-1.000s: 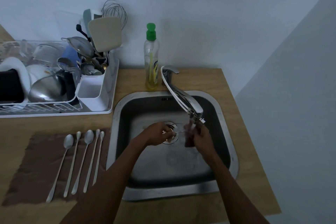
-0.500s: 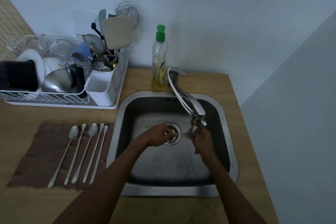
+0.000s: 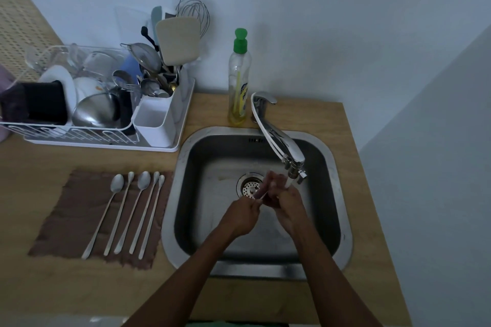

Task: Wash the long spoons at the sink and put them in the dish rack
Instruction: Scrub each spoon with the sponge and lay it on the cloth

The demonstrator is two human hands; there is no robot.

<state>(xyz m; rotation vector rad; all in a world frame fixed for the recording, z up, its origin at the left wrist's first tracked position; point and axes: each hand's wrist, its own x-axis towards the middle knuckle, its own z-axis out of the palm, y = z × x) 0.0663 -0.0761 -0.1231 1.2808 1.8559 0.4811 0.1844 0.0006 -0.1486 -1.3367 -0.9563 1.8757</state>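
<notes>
L hand [image 3: 243, 216] pinches handle of spoon [image 3: 261, 195], fingers curled. R hand [image 3: 288, 207] touching it, fingers wrapped on spoon's other end under tap [image 3: 281, 141], over sink [image 3: 252, 269]; blurred. Five spoons [image 3: 130, 216] on mat [image 3: 66, 220] left of L hand, rack [image 3: 106, 138] beyond.

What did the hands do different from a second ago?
The left hand pulled back toward the person, closer to the right hand, so the long spoon they hold now slants instead of lying level under the faucet. Both keep hold of it. The five spoons on the cloth stayed put.
</notes>
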